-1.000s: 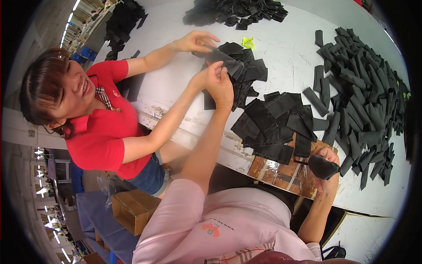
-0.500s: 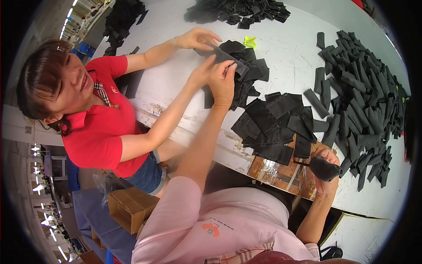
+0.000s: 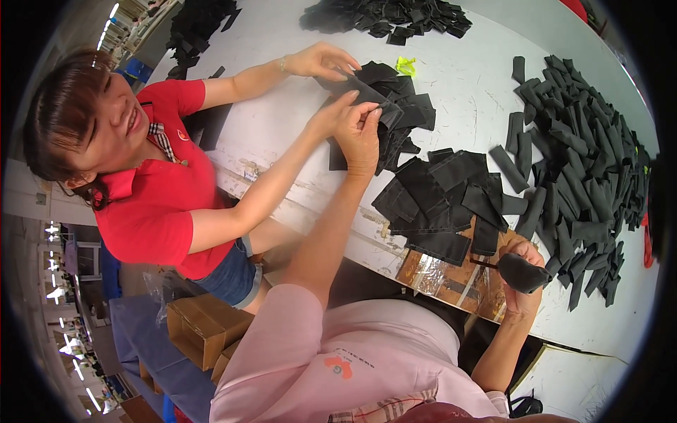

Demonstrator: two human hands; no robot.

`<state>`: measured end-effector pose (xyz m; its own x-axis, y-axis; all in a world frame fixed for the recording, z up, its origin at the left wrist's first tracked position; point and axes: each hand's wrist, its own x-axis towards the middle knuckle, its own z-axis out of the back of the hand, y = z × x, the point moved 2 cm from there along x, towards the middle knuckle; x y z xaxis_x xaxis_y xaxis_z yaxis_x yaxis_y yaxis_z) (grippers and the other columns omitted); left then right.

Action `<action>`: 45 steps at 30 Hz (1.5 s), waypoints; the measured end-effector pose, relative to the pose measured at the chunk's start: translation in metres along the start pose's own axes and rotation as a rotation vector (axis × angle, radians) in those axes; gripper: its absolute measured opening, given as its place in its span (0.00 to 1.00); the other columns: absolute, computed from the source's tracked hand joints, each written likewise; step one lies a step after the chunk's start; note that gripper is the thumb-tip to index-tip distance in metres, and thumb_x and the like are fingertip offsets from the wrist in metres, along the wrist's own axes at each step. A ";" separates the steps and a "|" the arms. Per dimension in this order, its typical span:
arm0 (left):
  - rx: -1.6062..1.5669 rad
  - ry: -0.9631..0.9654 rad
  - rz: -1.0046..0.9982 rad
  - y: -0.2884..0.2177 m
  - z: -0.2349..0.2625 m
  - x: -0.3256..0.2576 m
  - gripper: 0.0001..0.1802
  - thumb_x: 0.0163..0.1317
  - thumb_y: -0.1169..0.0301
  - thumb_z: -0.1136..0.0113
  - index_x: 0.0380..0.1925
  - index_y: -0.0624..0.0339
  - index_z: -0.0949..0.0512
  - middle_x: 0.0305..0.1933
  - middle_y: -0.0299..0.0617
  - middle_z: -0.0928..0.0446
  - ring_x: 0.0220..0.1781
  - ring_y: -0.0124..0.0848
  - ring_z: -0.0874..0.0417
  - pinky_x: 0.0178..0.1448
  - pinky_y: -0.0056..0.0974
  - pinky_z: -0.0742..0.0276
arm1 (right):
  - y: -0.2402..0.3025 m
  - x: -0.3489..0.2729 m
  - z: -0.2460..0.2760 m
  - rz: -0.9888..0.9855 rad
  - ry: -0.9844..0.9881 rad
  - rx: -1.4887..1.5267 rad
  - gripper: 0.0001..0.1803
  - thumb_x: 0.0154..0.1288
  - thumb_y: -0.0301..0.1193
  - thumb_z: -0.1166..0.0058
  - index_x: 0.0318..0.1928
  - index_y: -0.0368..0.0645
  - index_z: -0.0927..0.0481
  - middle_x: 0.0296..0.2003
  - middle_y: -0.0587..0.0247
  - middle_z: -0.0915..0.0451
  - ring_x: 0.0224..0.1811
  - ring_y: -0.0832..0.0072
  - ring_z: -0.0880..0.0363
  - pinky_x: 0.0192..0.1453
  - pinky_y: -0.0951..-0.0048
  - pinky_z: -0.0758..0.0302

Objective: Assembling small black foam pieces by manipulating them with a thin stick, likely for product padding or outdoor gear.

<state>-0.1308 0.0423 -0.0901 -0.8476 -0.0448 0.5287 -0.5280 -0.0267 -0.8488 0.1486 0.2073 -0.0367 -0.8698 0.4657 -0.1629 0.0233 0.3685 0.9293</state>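
cloth piece (image 3: 368,92) pinched at tips of left fingers (image 3: 371,124)

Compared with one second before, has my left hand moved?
Yes, slightly: your left hand now has its fingertips further right, nearer to the yellow scrap.

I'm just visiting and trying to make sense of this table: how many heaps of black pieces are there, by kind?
Heap of tube-shaped pieces: 1
Nearer heaps of flat pieces: 2
Farther heaps, shapes less clear: 2
Total: 5 heaps; single pieces overlap too much to count.
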 end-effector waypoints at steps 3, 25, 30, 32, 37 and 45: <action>0.046 -0.004 0.007 0.000 0.003 -0.004 0.04 0.48 0.80 0.42 0.27 0.66 0.25 0.25 0.34 0.29 0.24 0.18 0.31 0.27 0.22 0.35 | 0.000 0.000 0.000 -0.002 0.022 0.000 0.15 0.55 0.38 0.47 0.22 0.41 0.34 0.23 0.66 0.32 0.24 0.82 0.35 0.27 0.86 0.38; -0.554 0.799 0.413 -0.144 -0.044 -0.096 0.05 0.55 0.77 0.48 0.31 0.66 0.27 0.24 0.33 0.28 0.25 0.16 0.30 0.29 0.23 0.32 | 0.002 -0.003 -0.005 0.047 -0.076 0.035 0.13 0.54 0.34 0.47 0.24 0.38 0.32 0.23 0.62 0.32 0.18 0.82 0.35 0.18 0.87 0.37; -0.605 0.811 0.432 -0.142 -0.043 -0.108 0.06 0.55 0.77 0.49 0.33 0.66 0.28 0.25 0.34 0.28 0.26 0.17 0.30 0.29 0.23 0.32 | 0.003 -0.003 -0.006 0.066 -0.046 0.035 0.14 0.54 0.35 0.46 0.26 0.37 0.32 0.23 0.63 0.31 0.17 0.82 0.35 0.18 0.87 0.38; -0.624 0.820 0.416 -0.145 -0.044 -0.113 0.06 0.55 0.77 0.49 0.33 0.66 0.28 0.26 0.35 0.28 0.27 0.18 0.30 0.29 0.23 0.32 | 0.001 -0.004 -0.006 0.066 -0.037 0.022 0.14 0.54 0.35 0.46 0.27 0.37 0.32 0.23 0.63 0.31 0.17 0.82 0.35 0.19 0.87 0.39; -0.561 0.801 0.215 -0.159 -0.042 -0.110 0.08 0.54 0.78 0.49 0.35 0.64 0.27 0.28 0.38 0.29 0.28 0.21 0.28 0.29 0.26 0.31 | 0.000 -0.007 -0.009 0.084 -0.095 0.083 0.14 0.54 0.35 0.46 0.29 0.37 0.32 0.23 0.64 0.32 0.17 0.82 0.36 0.19 0.85 0.39; 0.394 -0.002 -0.318 -0.064 0.006 -0.001 0.07 0.48 0.80 0.49 0.30 0.63 0.28 0.30 0.46 0.30 0.31 0.40 0.29 0.35 0.38 0.34 | 0.003 -0.007 -0.007 0.055 -0.048 0.125 0.10 0.56 0.31 0.48 0.27 0.39 0.32 0.23 0.66 0.35 0.20 0.83 0.38 0.19 0.86 0.38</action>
<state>-0.0957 0.0382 -0.0368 -0.6480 0.0251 0.7613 -0.6998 -0.4143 -0.5820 0.1508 0.1996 -0.0308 -0.8409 0.5250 -0.1310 0.1345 0.4373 0.8892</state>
